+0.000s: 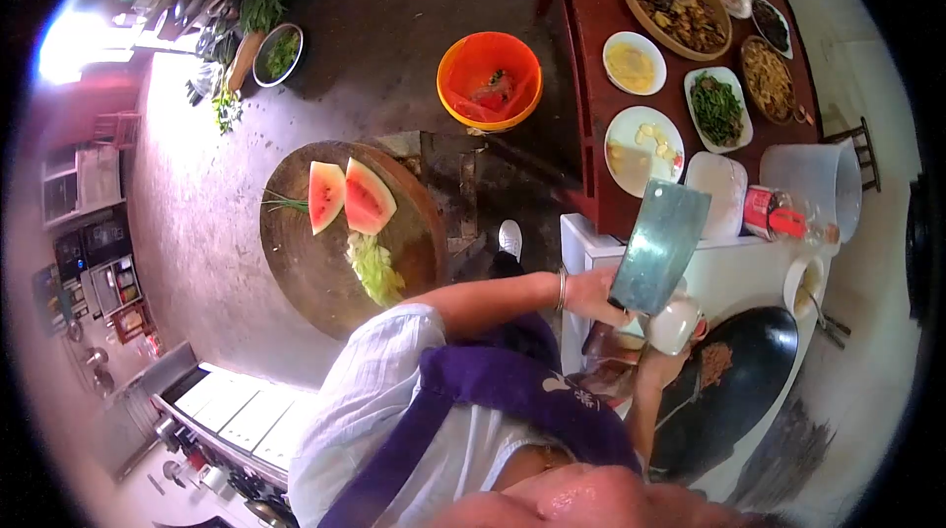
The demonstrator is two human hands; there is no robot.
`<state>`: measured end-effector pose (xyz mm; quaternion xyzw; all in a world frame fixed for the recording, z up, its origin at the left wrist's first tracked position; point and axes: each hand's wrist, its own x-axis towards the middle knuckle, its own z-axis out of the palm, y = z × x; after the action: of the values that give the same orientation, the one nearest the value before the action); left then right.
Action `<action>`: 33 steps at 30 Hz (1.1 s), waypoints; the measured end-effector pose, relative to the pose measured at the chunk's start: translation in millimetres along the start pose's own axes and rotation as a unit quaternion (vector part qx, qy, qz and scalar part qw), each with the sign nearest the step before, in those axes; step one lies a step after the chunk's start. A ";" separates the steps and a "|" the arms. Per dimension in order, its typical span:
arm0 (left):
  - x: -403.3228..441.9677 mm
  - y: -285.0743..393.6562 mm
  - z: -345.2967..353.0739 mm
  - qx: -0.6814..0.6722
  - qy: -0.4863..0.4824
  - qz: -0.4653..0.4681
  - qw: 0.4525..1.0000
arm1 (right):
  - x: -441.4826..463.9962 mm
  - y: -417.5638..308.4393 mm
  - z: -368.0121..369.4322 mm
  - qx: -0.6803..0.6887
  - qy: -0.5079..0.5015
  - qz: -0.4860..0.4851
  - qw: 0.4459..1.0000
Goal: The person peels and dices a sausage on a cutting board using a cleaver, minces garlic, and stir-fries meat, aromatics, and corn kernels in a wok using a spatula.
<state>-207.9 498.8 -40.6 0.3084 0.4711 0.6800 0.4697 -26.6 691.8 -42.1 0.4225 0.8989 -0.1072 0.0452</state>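
My left hand [594, 296], with a bracelet at the wrist, is closed on the handle of a cleaver [662, 242]. The broad blade points up and away, over the corner of the white counter. Just below it, my right hand [658, 370] grips a small white bowl [674, 325]; what the bowl holds is hidden. Both hands are close together at the near edge of a black wok [759, 356]. Browned, minced-looking food [716, 363] lies in the wok.
A red table [583, 85] bears several filled dishes, including green vegetables [715, 108]. A cola bottle [774, 213] lies beside a translucent tub [818, 183]. An orange bucket [490, 40] stands on the floor. Watermelon wedges [370, 198] and chopped greens [374, 269] rest on a round block [296, 272].
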 end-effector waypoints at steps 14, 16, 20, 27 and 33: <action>14.6 -18.7 5.9 -0.151 -0.043 -0.076 0.985 | 29.4 46.4 27.3 0.034 0.018 -0.002 0.999; 15.8 -22.6 8.2 -0.193 -0.065 -0.059 0.977 | 29.5 43.6 24.9 0.000 0.019 -0.021 1.000; 5.6 -8.9 -5.4 -0.157 -0.072 -0.076 0.982 | 27.2 42.8 16.4 -0.103 0.019 -0.103 0.989; -21.1 1.0 -27.2 -0.141 -0.001 -0.147 0.979 | 48.4 -11.4 -2.0 0.027 0.022 -0.088 0.996; -22.8 -5.8 -39.0 -0.230 0.124 -0.135 0.956 | 120.2 -15.3 8.3 -0.035 0.069 0.040 0.996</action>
<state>-231.1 464.6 -59.8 0.0386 0.3935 0.7331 0.5534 -115.2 770.5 -68.4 0.4631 0.8852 -0.0443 0.0018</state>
